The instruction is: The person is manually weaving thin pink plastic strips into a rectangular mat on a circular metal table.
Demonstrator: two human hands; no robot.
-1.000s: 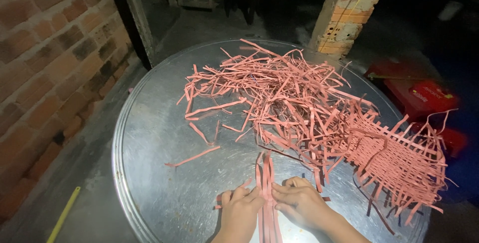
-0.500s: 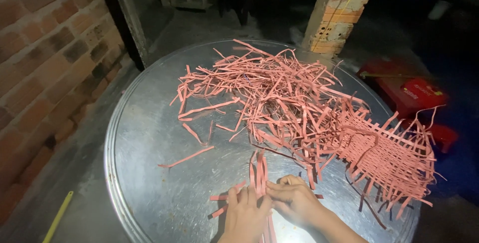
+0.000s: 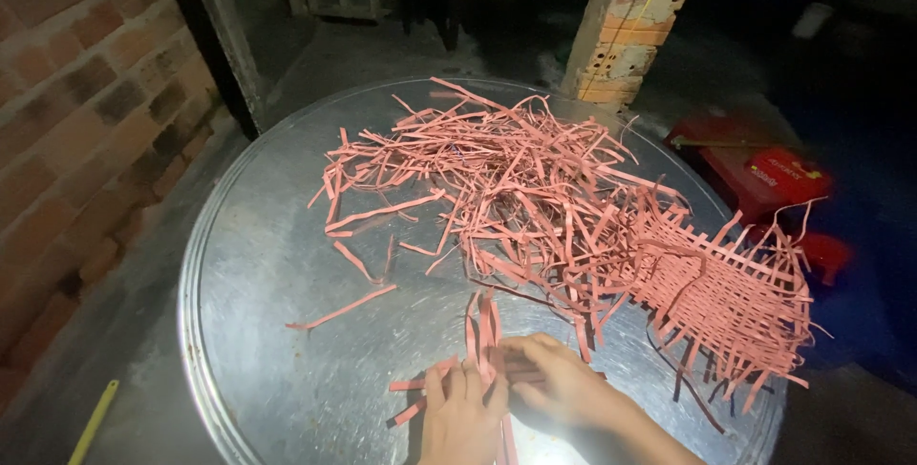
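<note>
Below, we list what lies before us. Round metal tray [image 3: 258,274]: fills most of the view and bears everything else. Left hand [image 3: 463,417]: at the near edge, fingers flat and pressing down on a small bunch of pink strips [image 3: 482,346], some running away from us, others crossing under the fingers. Right hand [image 3: 564,389]: just beside the left, touching it, fingers curled over the same bunch where the strips cross; we count it as pinching them. Loose heap of pink strips [image 3: 497,179]: spread across the middle and far part of the tray. Half-woven pink mat [image 3: 721,298]: at the right edge, ends sticking out. Single stray strip [image 3: 339,309]: left of the bunch, apart. Brick pillar [image 3: 635,26]: beyond the tray. Brick wall [image 3: 76,131]: left.
</note>
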